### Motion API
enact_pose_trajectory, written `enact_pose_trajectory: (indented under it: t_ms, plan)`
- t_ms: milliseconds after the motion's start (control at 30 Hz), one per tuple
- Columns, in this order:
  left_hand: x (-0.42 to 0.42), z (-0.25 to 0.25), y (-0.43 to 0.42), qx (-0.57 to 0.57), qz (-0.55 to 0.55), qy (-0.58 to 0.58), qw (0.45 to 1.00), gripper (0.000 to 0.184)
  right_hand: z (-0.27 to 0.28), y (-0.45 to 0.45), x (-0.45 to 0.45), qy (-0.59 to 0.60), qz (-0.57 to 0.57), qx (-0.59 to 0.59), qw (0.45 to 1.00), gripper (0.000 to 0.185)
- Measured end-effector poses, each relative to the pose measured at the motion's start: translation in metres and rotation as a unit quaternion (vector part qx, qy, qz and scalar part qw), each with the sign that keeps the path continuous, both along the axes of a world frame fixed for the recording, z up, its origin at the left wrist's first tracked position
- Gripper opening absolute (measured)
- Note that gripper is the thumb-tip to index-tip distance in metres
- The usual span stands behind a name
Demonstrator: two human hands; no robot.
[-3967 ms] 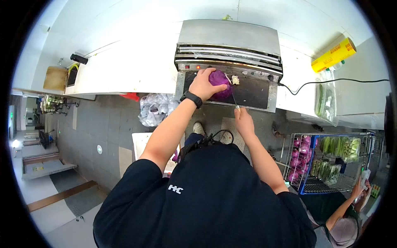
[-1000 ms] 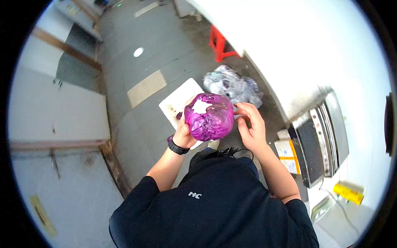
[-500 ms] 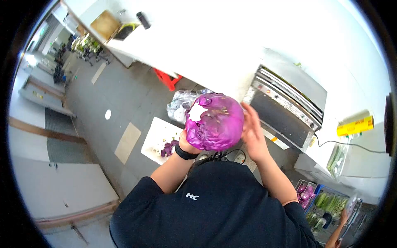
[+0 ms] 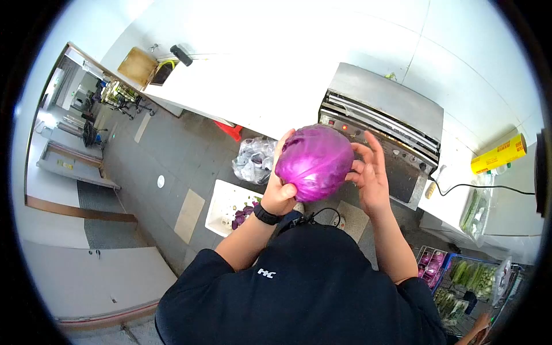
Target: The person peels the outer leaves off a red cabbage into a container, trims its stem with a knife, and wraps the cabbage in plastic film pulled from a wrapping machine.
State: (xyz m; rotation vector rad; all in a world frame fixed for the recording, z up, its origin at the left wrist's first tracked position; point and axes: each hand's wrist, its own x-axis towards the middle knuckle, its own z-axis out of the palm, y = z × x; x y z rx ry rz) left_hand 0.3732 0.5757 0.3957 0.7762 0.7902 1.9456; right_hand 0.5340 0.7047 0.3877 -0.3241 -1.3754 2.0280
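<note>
A round purple cabbage [image 4: 315, 163] is held up in front of my chest, its smooth side toward the camera. My left hand [image 4: 280, 192], with a black watch on the wrist, grips it from the left, thumb across its lower edge. At its right side, my right hand [image 4: 371, 175] has its fingers apart and bent, the fingertips close to the leaves; whether they touch is unclear. Behind the cabbage stands a metal wrapping machine [image 4: 382, 138]. Below and left, a white bin [image 4: 215, 208] on the floor holds purple leaf scraps [image 4: 241, 216].
Clear plastic bags [image 4: 253, 161] lie by a red stool [image 4: 230, 130] under the white counter [image 4: 247, 86]. A yellow film roll [image 4: 499, 154], a black cable and bagged greens [image 4: 475, 210] are at right. A vegetable cart [image 4: 460, 282] stands lower right, near another person's hand [image 4: 480, 325].
The cabbage has left the machine, without the knife in my right hand, and is now raised. Its pale cut base, visible half a second ago, has turned out of sight. The view has swung round.
</note>
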Motion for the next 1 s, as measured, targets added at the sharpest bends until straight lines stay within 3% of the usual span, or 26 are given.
enact_pose_trajectory:
  t_ms: [33, 100, 167, 233, 300, 367, 400, 433, 500, 533, 667, 767, 833, 867, 900, 933, 967, 1000]
  plan:
    - [-0.001, -0.007, 0.004, 0.000, -0.004, -0.002, 1.000, 0.124, -0.006, 0.006, -0.004, -0.021, 0.013, -0.060, 0.998, 0.074]
    - [-0.002, -0.013, 0.009, 0.006, -0.041, -0.050, 0.998, 0.126, -0.004, -0.006, -0.016, -0.029, 0.079, -0.179, 0.980, 0.090]
    - [-0.007, -0.013, 0.020, 0.013, -0.052, -0.050, 0.997, 0.126, -0.016, -0.006, -0.023, -0.011, 0.124, -0.213, 0.969, 0.086]
    - [-0.025, -0.018, 0.034, 0.008, -0.033, 0.126, 0.991, 0.123, -0.010, -0.010, -0.037, 0.086, 0.151, -0.295, 0.940, 0.081]
    - [-0.045, -0.014, 0.035, -0.036, -0.032, 0.214, 0.976, 0.120, -0.010, -0.006, -0.038, 0.071, 0.134, -0.303, 0.941, 0.078]
    - [-0.058, -0.012, 0.038, -0.032, 0.015, 0.188, 0.981, 0.119, 0.010, -0.004, -0.040, 0.056, 0.050, -0.236, 0.969, 0.064]
    - [-0.069, -0.016, 0.036, -0.058, -0.052, 0.141, 0.987, 0.118, 0.013, -0.004, -0.045, -0.024, -0.023, -0.045, 0.998, 0.086]
    - [-0.075, -0.018, 0.035, -0.057, -0.052, 0.138, 0.987, 0.118, 0.012, -0.002, -0.048, -0.027, -0.023, -0.044, 0.998, 0.086]
    - [-0.076, -0.019, 0.039, -0.031, -0.089, 0.039, 0.995, 0.116, 0.010, 0.002, -0.054, -0.090, -0.044, 0.040, 0.994, 0.118]
    - [-0.081, -0.022, 0.040, -0.032, -0.097, 0.016, 0.995, 0.117, 0.008, 0.003, -0.066, -0.079, -0.040, -0.012, 0.996, 0.133]
    - [-0.082, -0.032, 0.044, -0.046, -0.125, -0.030, 0.991, 0.117, -0.018, -0.005, -0.078, 0.003, -0.004, -0.113, 0.994, 0.136]
    - [-0.100, -0.029, 0.051, -0.042, -0.129, 0.064, 0.989, 0.116, -0.022, -0.008, -0.084, 0.019, -0.038, -0.107, 0.993, 0.131]
    - [-0.117, -0.004, 0.057, -0.076, -0.216, 0.245, 0.942, 0.116, -0.029, -0.014, -0.084, 0.037, -0.048, -0.163, 0.985, 0.124]
    - [-0.125, 0.013, 0.059, -0.079, -0.204, 0.346, 0.912, 0.108, -0.031, -0.014, -0.085, 0.068, -0.037, -0.212, 0.974, 0.118]
    - [-0.135, 0.021, 0.062, -0.079, -0.204, 0.346, 0.912, 0.108, -0.032, -0.015, -0.084, 0.068, -0.037, -0.212, 0.974, 0.118]
    - [-0.147, 0.028, 0.070, -0.054, -0.155, 0.535, 0.829, 0.104, -0.029, -0.011, -0.084, 0.072, -0.048, -0.196, 0.977, 0.114]
    - [-0.153, 0.033, 0.074, -0.029, -0.099, 0.702, 0.705, 0.100, -0.028, -0.007, -0.085, 0.080, -0.058, -0.182, 0.978, 0.109]
    - [-0.149, 0.034, 0.072, -0.030, -0.076, 0.684, 0.725, 0.086, -0.027, -0.008, -0.085, 0.081, -0.065, -0.177, 0.979, 0.109]
